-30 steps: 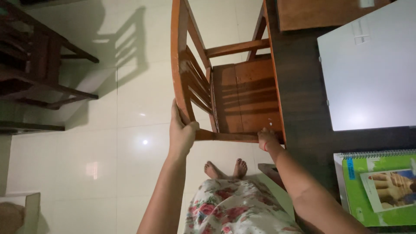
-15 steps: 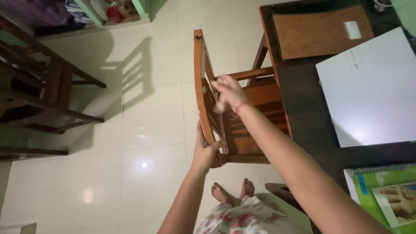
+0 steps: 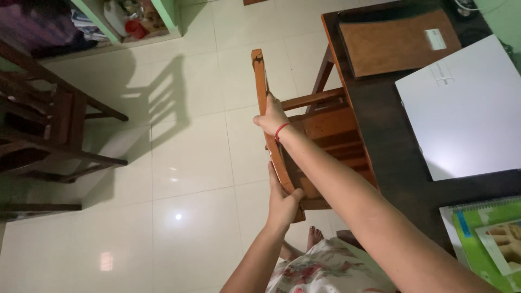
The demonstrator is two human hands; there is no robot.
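Wooden chair (image 3: 320,135) backrest is gripped by both hands: left hand (image 3: 283,199) near, right hand (image 3: 271,116) farther; fingertips hidden.

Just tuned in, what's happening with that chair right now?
A person stands on the tiled floor with both hands on the top rail of a wooden chair whose seat sits partly under a dark table. The left hand has its grip on the near end of the rail; the right hand, with a red wrist band, is farther along it. A white board and a green book lie on the table.
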